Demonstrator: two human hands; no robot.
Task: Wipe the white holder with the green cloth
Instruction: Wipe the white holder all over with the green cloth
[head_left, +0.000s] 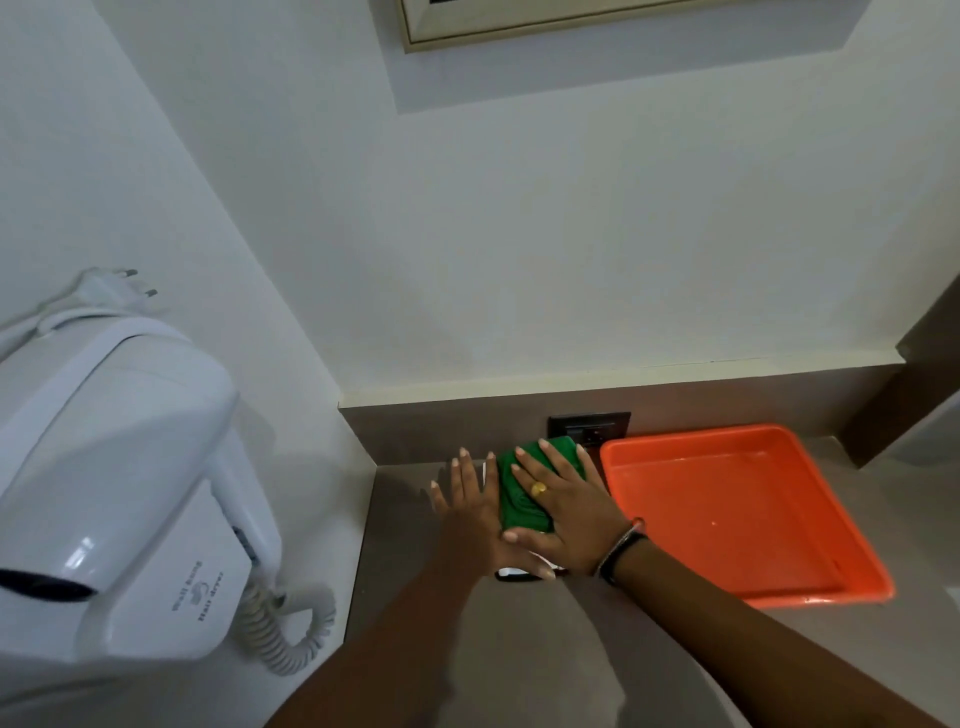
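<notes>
- Pressing flat on the green cloth (522, 499), the right hand (563, 512) has its fingers spread apart and extended; it clamps nothing and bears down palm-first.
- The left hand (467, 514) lies just beside the cloth on its left, fingers straight and slightly apart, apparently steadying the item underneath; whether the thumb hooks an edge cannot be told.
- The white holder (511, 573) sits on the grey counter (519, 649) under both hands, between the wall corner and the orange tray (748, 512). Only slivers of it show, at the near end and along the left edge of the cloth.
- Risk: the cloth is folded into a thick pad. An uneven stroke could unfold it and leave parts of the holder unwiped.
- Risk: the tray appears wet inside and stands just beside the right hand. A stroke carried too far right could knock its rim.
- Risk: a dark wall socket (589, 430) sits close behind the cloth. A damp cloth pushed far forward could reach it.
- Risk: the holder may skid if the left hand relaxes.
</notes>
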